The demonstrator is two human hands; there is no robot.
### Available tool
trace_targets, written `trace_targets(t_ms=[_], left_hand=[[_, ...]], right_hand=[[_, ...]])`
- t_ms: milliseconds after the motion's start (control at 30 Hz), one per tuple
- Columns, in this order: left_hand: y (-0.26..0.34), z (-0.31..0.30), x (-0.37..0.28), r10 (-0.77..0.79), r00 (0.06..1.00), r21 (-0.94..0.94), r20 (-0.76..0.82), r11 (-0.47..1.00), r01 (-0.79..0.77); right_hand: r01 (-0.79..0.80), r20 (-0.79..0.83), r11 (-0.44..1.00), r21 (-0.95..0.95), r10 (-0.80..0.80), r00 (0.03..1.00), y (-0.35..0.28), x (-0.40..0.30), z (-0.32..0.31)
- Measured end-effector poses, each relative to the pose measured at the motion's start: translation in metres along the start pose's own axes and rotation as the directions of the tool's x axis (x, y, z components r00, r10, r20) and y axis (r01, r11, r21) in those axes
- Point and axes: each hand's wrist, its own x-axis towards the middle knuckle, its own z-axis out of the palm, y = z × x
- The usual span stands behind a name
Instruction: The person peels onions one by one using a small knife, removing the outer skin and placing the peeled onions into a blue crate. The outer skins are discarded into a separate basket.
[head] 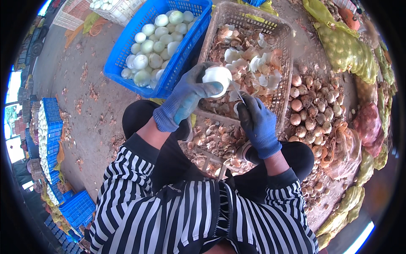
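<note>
My left hand (193, 87), in a blue work glove, holds a white peeled onion (217, 79) over the near left edge of a brown plastic crate (204, 52) of onion skins (245, 63). In my right hand (255, 117), also gloved, is a knife (238, 92) whose thin blade points up and left towards the onion; its handle is hidden in my fist. A pale piece of onion or skin (236, 109) shows beside my right fingers. Left of the brown crate stands a blue plastic crate (127, 81) holding several peeled onions (155, 60).
Unpeeled onions (312, 108) lie heaped on the floor at the right, with net sacks (345, 47) beyond them. Loose skins (215, 136) cover the floor between my feet. Stacked blue crates (52, 127) stand far left, and a white crate (119, 14) is at the back.
</note>
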Motion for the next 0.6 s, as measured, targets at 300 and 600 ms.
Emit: trace_targets(t_ms=[300, 600], left_hand=[[-0.013, -0.004, 0.004, 0.297, 0.955, 0.731, 0.02, 0.647, -0.216], [-0.017, 0.001, 0.005, 0.254, 0.966, 0.653, 0.051, 0.723, -0.225]], right_hand=[[0.054, 0.038, 0.992, -0.113, -0.05, 0.998, -0.001, 0.002, 0.002], [-0.27, 0.204, 0.862, 0.428, 0.199, 0.959, 0.007, 0.004, 0.012]])
